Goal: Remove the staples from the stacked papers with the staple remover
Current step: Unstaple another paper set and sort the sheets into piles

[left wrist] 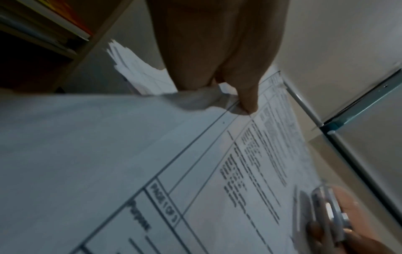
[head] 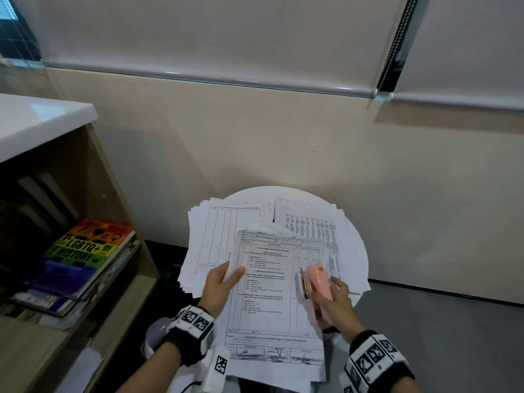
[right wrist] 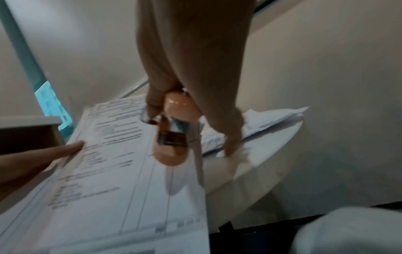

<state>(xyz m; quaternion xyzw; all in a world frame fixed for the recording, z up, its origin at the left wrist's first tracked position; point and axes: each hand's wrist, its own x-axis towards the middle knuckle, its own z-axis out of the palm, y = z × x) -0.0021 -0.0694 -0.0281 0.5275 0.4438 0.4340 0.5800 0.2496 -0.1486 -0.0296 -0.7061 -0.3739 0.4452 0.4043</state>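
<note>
Papers (head: 272,282) (pink staple remover (head: 319,285) alongside)

Pink staple remover (head: 317,285) with a silvery metal underside, at five o'clock on the white round table (head: 360,251). White papers (head: 272,290) printed with black table lines and black text at centre; further white sheets with grey-black ruled columns (head: 224,231) at eleven o'clock, dense dark rows (head: 312,222) at one o'clock. Black wristbands (head: 187,333) bearing white tags with black square patterns at six o'clock. Rainbow-striped book cover (head: 90,245), orange through yellow and green to purple, black lettering, at nine o'clock. Beige wall (head: 283,137); pale grey blinds (head: 226,32) at twelve o'clock.
</note>
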